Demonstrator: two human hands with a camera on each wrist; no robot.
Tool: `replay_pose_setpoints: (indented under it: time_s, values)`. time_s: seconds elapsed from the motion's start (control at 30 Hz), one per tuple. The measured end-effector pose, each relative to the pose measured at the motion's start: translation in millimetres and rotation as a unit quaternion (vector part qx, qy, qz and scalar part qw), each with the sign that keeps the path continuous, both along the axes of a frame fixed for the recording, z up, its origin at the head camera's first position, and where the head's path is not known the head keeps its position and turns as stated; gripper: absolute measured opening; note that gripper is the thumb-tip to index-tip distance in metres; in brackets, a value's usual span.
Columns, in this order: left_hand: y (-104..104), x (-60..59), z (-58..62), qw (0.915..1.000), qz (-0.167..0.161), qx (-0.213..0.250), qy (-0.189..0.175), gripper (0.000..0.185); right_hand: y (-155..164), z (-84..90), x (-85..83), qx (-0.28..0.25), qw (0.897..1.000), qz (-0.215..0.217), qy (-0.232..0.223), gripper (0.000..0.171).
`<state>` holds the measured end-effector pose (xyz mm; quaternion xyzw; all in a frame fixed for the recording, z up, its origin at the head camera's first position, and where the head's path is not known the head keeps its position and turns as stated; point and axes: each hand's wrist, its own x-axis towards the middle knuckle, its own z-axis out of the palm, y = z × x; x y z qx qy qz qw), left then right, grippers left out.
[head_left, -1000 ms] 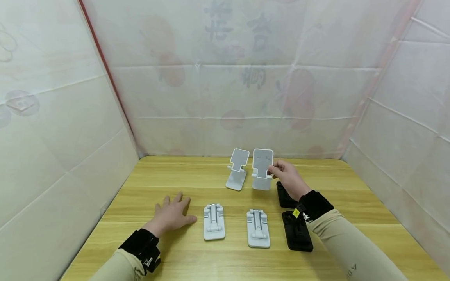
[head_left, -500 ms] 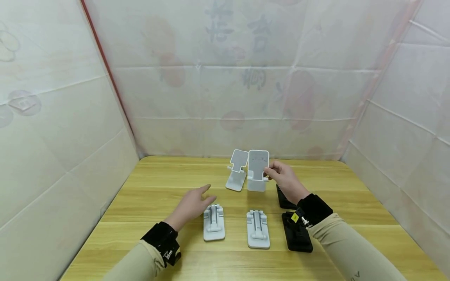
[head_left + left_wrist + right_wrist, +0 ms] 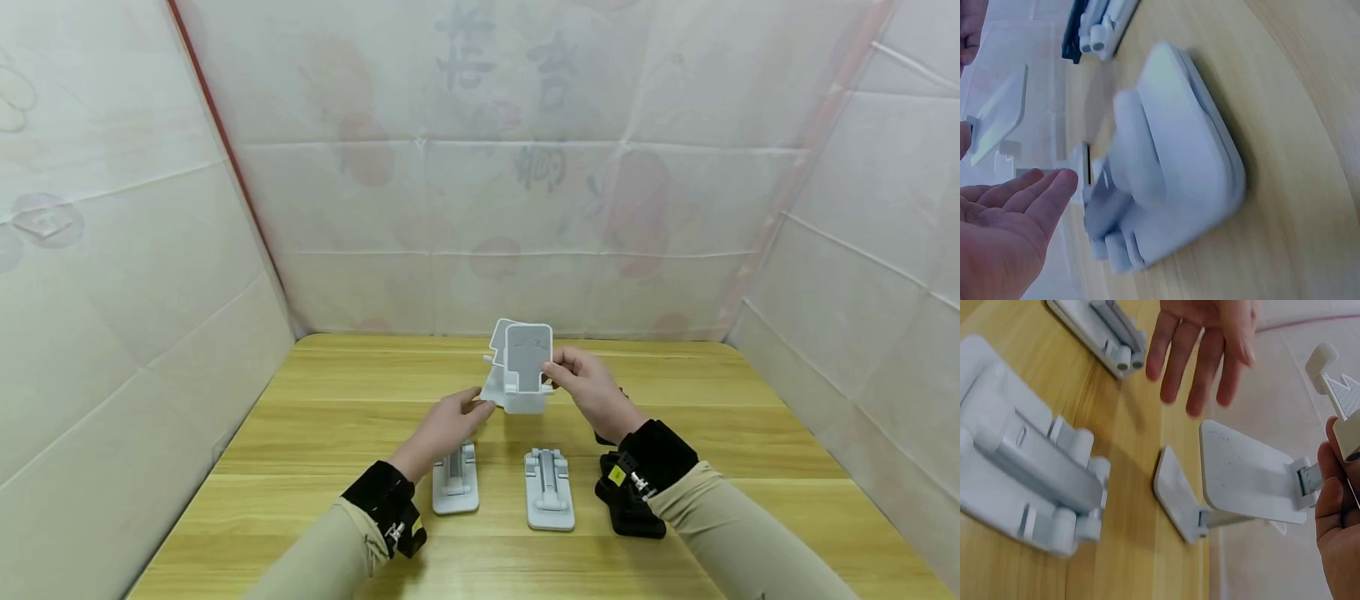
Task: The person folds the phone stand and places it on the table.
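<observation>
Your right hand (image 3: 588, 390) pinches the unfolded white stand (image 3: 527, 367) above the table (image 3: 315, 417), toward its far edge; your left hand (image 3: 447, 421), fingers spread, reaches beside its base.

Both arms wear long beige sleeves, the left sleeve (image 3: 330, 546) and right sleeve (image 3: 738, 529) each ending in a black wrist strap with small metal fittings, the left strap (image 3: 386, 508) plain black and the right strap (image 3: 648, 458) carrying a small yellow tag.
</observation>
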<state>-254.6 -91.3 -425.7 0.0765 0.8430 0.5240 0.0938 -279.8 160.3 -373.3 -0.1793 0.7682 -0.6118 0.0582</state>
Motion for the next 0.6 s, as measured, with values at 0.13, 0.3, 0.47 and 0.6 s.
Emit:
replay_pose_setpoints:
  time_s: [0.13, 0.3, 0.47, 0.6]
  values:
    - [5.4, -0.4, 1.6, 0.9958, -0.005, 0.081, -0.043, 0.073, -7.1, 1.1, 3.8, -0.003, 1.0, 0.017, 0.001, 0.024]
    - [8.3, -1.6, 1.3, 0.9863, -0.02, 0.153, -0.058, 0.06, -13.9, 2.6, 7.8, -0.018, 0.999, 0.043, -0.01, 0.027]
    - [8.5, -2.9, 1.0, 0.9766, -0.018, 0.203, -0.069, 0.05, -17.4, 5.0, 11.6, -0.019, 0.998, 0.053, -0.015, 0.032]
    - [7.0, -1.9, 1.9, 0.9676, -0.005, 0.24, -0.079, 0.047, -18.2, 7.7, 14.5, -0.015, 0.998, 0.053, -0.014, 0.033]
